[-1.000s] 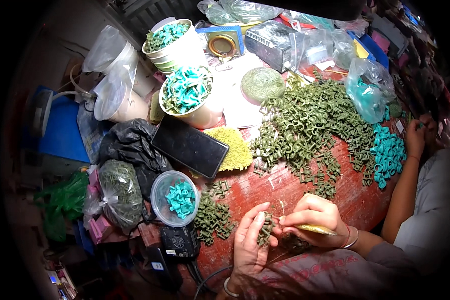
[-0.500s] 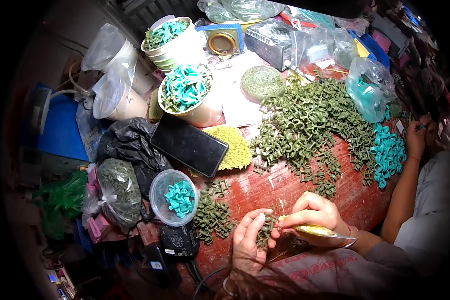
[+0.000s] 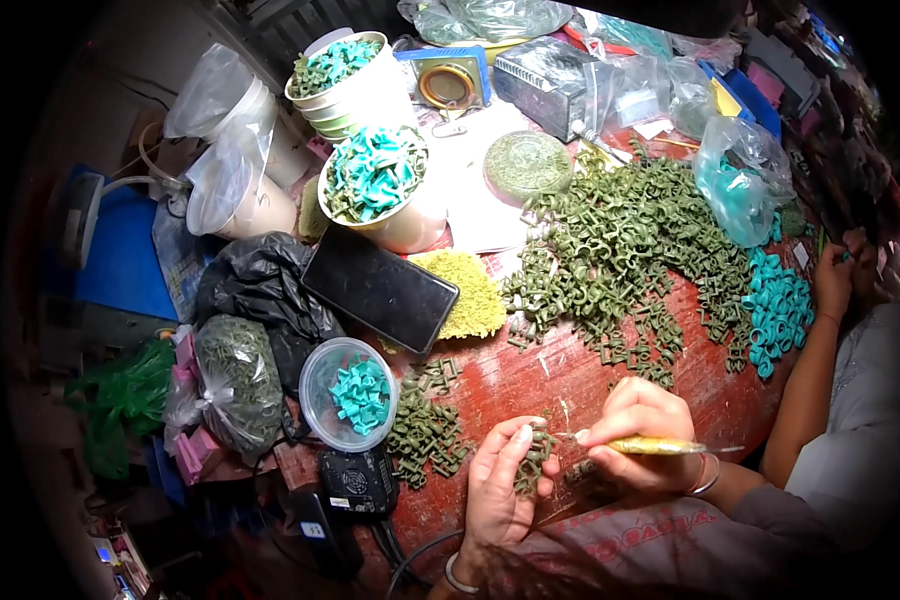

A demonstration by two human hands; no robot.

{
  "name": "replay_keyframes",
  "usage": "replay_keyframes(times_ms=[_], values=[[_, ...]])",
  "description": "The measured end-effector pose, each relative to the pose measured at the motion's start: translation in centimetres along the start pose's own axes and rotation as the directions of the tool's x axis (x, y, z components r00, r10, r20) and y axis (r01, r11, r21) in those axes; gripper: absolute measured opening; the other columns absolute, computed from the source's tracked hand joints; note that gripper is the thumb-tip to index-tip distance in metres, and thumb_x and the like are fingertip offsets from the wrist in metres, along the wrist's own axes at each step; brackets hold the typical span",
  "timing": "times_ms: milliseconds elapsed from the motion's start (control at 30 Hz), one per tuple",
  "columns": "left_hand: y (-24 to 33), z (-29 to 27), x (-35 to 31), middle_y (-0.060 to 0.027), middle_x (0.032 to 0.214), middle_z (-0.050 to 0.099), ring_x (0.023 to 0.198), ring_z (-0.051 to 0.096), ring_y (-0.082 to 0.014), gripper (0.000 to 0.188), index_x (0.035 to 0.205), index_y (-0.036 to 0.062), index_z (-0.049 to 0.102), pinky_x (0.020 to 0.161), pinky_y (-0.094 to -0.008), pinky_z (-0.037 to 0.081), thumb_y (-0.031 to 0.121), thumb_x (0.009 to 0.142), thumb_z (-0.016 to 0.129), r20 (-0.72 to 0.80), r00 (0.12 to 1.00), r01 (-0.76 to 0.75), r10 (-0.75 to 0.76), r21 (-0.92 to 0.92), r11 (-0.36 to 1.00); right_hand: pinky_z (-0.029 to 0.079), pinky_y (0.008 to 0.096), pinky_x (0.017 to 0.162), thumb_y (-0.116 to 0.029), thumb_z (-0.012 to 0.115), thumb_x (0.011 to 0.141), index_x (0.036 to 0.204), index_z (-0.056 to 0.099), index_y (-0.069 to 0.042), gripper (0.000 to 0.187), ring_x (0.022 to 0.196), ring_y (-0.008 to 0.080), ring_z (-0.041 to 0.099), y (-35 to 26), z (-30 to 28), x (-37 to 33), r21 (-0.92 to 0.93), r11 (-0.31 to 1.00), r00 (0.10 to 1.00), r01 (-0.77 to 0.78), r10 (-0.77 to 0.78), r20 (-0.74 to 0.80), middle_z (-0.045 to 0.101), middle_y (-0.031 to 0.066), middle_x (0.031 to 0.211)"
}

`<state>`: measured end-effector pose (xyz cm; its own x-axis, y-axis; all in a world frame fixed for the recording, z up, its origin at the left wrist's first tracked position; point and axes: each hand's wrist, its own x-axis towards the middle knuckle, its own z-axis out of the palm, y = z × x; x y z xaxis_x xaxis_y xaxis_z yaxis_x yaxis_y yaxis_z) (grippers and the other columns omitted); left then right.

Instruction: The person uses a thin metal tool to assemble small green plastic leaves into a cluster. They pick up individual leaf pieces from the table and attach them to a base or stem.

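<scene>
The left hand (image 3: 498, 482) pinches a small olive-green cluster (image 3: 534, 462), best braced steady while the right hand (image 3: 642, 425), gripping a yellow-handled tool (image 3: 658, 446), aims it toward nine o'clock

A head-worn fisheye looks down, fairly near, over the red table (image 3: 530, 385).

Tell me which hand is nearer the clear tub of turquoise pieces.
Left. The left hand is to the lower right of the clear tub, past a small green pile; the right hand is farther right.
</scene>
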<state>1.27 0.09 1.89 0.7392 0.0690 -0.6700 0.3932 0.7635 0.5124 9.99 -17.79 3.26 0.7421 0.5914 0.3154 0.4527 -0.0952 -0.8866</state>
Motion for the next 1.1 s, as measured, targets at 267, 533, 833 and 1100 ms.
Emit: replay_keyframes(times_ms=[267,533,833,1100], values=[[-0.7,-0.1,0.1,-0.0096,0.088,0.066,0.071,0.062,-0.0136,0.013,0.108,0.0021,0.056,0.052,-0.0229,0.048,0.013,0.102,0.053,0.024,0.997,-0.078,0.079,-0.005,0.997,0.049,0.0290,0.061,-0.006,0.081,0.076,0.097,0.075,-0.010,0.023,0.070,0.0165,0.059,0.2,0.8,0.2,-0.035,0.990,0.991,0.133,-0.132,0.034,0.059,0.0018,0.082],[-0.9,-0.9,0.3,-0.0113,0.094,0.067,0.078,0.067,-0.0161,0.015,0.112,0.0016,0.055,0.060,-0.0250,0.056,0.013,0.103,0.054,0.092,0.992,-0.073,0.082,-0.095,0.993,0.049,0.0299,0.063,-0.005,0.080,0.076,0.099,0.074,-0.010,0.024,0.072,0.0174,0.060,0.3,0.9,0.1,-0.091,0.989,0.992,0.119,-0.114,0.058,0.058,0.0025,0.082],[-1.0,0.1,0.1,-0.0115,0.089,0.068,0.068,0.065,-0.0147,0.010,0.106,-0.0002,0.058,0.055,-0.0242,0.054,0.008,0.102,0.054,0.012,0.988,-0.157,0.157,0.050,0.986,0.049,0.0320,0.068,-0.008,0.077,0.076,0.106,0.071,-0.004,0.031,0.079,0.0210,0.061,0.0,0.3,0.1,-0.121,0.979,0.969,0.165,-0.138,0.204,0.057,0.0049,0.087],[-1.0,-0.1,0.1,-0.0116,0.088,0.068,0.067,0.065,-0.0143,0.010,0.105,-0.0014,0.059,0.055,-0.0244,0.053,0.008,0.101,0.055,0.014,0.980,-0.201,0.200,0.108,0.974,0.049,0.0322,0.066,-0.006,0.077,0.076,0.106,0.071,-0.004,0.031,0.077,0.0211,0.061,-0.2,0.2,0.4,-0.138,0.971,0.961,0.197,-0.163,0.222,0.057,0.0053,0.087]])
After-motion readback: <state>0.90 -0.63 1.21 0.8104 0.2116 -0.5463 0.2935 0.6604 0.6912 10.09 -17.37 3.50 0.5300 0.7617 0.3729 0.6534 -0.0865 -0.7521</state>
